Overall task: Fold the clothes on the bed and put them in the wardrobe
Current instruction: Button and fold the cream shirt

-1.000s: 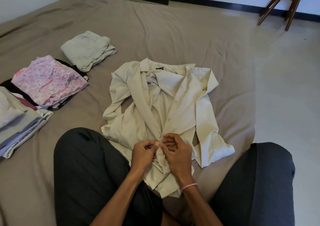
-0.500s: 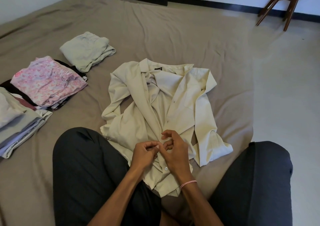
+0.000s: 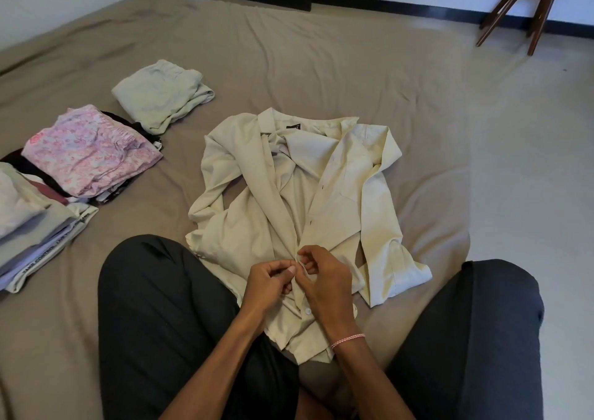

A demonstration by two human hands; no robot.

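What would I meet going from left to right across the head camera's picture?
Grey folded stack → pink floral folded garment → pale folded garment → cream shirt → wooden chair legs on the floor.

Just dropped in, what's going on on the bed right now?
A person sits on the bed with a cream shirt spread out in front of them. The left hand and right hand both pinch its front edges low down, just above a white button, apparently doing the shirt up. The shirt is not yet folded. To the left lie folded clothes: a pale green piece, a pink floral piece and a grey stack.
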